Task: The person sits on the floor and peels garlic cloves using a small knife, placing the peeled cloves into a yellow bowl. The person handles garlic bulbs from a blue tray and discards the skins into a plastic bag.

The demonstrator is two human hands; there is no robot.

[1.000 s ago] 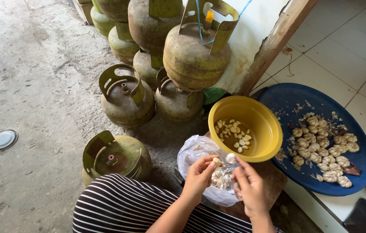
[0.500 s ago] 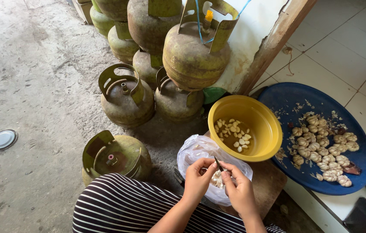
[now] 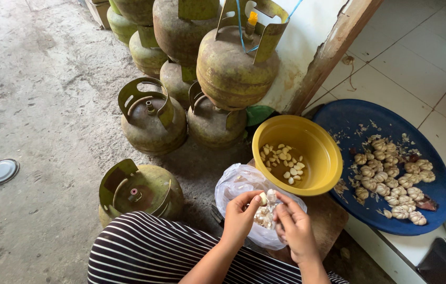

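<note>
My left hand (image 3: pixel 240 216) pinches a small pale garlic clove (image 3: pixel 263 199) between thumb and fingertips. My right hand (image 3: pixel 295 225) meets it from the right, its fingertips closed on a white piece of garlic (image 3: pixel 272 195) right beside that clove. Both hands hover over a clear plastic bag (image 3: pixel 239 182) that holds garlic pieces. Just beyond the bag stands a yellow bowl (image 3: pixel 322 145) with several peeled cloves (image 3: pixel 285 161) in it. A round blue tray (image 3: pixel 349 117) to the right carries several whole garlic bulbs (image 3: pixel 391 184) and loose skins.
Several worn green gas cylinders (image 3: pixel 152 118) stand and stack to the left and behind the bowl, one close to my striped knee (image 3: pixel 144 247). A wooden board (image 3: pixel 331 218) lies under the bowl. A metal lid (image 3: pixel 2 171) rests on the concrete floor. White tiles lie to the right.
My hands came together over the bag, a thin dark blade showing between them half a second ago. Now they are slightly apart again with the pale clove showing at the fingertips.
</note>
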